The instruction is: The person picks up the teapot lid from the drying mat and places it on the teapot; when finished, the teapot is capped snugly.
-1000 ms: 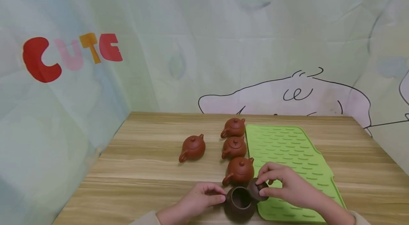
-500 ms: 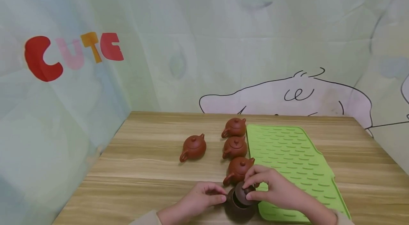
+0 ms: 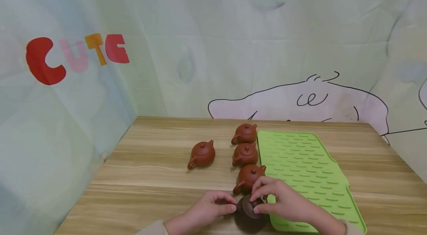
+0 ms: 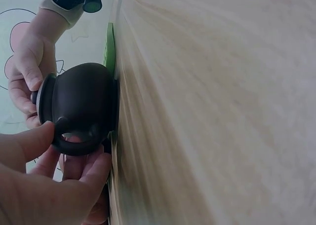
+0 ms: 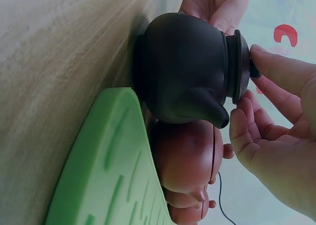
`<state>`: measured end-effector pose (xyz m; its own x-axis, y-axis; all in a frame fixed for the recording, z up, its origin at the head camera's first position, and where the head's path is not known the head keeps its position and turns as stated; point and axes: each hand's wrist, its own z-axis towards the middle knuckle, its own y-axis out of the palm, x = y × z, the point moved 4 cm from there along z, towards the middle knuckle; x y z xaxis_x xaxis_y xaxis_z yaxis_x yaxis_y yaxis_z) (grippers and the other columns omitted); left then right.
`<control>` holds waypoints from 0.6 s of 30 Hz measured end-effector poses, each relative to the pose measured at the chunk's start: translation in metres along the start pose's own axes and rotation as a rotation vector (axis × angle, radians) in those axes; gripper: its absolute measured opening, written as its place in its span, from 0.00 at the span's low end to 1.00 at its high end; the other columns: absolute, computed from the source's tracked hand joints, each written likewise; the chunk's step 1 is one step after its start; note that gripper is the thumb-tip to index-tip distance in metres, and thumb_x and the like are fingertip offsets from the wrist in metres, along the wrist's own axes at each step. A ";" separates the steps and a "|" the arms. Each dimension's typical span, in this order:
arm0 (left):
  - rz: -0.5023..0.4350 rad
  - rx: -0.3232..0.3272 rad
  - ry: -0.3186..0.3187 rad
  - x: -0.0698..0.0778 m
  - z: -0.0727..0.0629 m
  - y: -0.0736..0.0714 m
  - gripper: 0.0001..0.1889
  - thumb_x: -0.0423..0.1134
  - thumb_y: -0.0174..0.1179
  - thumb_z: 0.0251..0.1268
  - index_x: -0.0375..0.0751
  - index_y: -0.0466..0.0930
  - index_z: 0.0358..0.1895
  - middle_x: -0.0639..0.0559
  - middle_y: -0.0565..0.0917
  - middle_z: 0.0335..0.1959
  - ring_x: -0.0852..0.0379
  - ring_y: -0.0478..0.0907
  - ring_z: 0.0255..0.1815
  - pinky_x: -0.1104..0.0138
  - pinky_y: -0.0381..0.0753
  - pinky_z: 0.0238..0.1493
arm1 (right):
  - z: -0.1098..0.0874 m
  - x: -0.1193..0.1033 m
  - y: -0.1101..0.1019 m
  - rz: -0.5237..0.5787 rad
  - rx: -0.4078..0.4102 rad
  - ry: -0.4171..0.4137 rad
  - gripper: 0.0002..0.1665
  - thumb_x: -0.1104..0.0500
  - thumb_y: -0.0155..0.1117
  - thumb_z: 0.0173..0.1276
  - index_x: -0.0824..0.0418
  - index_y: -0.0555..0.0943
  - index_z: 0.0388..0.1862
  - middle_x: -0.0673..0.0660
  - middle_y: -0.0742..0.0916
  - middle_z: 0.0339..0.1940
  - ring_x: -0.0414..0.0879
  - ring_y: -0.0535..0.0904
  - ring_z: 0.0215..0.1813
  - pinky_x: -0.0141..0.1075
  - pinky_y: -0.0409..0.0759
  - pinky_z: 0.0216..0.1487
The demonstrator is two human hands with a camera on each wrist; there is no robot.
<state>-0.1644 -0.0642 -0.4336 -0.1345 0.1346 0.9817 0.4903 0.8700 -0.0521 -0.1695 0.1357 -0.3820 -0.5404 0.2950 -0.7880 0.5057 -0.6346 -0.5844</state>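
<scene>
A dark brown teapot (image 3: 248, 224) stands on the table at the near edge of the head view. Its handle is pinched between the thumb and fingers of my left hand (image 3: 210, 208). My right hand (image 3: 283, 198) holds the knob of the matching lid (image 5: 241, 67), which sits over the teapot's opening. In the right wrist view the spout points away from the left hand, and the lid's rim meets the neck. Just behind stands a reddish-brown teapot (image 3: 251, 178), partly hidden by the right hand.
Two more reddish teapots, a middle one (image 3: 245, 154) and a far one (image 3: 245, 133), continue the row along a green ridged mat (image 3: 300, 172). Another reddish teapot (image 3: 202, 154) stands apart to the left. A printed cloth (image 3: 186, 42) hangs behind the wooden table.
The right hand has carried the lid leftward from beside the dark teapot and lowered it onto the opening, which was uncovered before. My left hand has stayed on the handle.
</scene>
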 end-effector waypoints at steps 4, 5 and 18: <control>0.000 -0.001 -0.005 -0.001 0.000 0.000 0.10 0.32 0.63 0.62 0.28 0.82 0.43 0.53 0.83 0.39 0.62 0.75 0.37 0.72 0.74 0.38 | 0.000 0.001 0.001 -0.014 0.001 -0.014 0.09 0.53 0.68 0.63 0.56 0.86 0.40 0.49 0.80 0.41 0.36 0.74 0.42 0.33 0.78 0.37; -0.001 -0.001 -0.008 -0.001 0.001 0.000 0.10 0.32 0.63 0.62 0.28 0.82 0.43 0.54 0.83 0.39 0.62 0.75 0.37 0.72 0.74 0.37 | 0.000 0.001 0.001 -0.018 0.002 -0.013 0.09 0.53 0.69 0.63 0.56 0.86 0.40 0.49 0.80 0.41 0.36 0.74 0.42 0.33 0.77 0.37; -0.003 -0.007 0.013 0.000 0.001 0.000 0.11 0.32 0.64 0.62 0.27 0.82 0.42 0.54 0.83 0.38 0.63 0.74 0.36 0.73 0.74 0.36 | 0.001 0.004 0.003 -0.030 0.004 -0.018 0.10 0.54 0.68 0.63 0.57 0.86 0.40 0.48 0.80 0.41 0.35 0.74 0.39 0.33 0.78 0.36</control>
<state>-0.1651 -0.0637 -0.4337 -0.1248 0.1259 0.9842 0.4962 0.8669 -0.0480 -0.1703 0.1342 -0.3870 -0.5674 0.3014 -0.7663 0.4865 -0.6280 -0.6073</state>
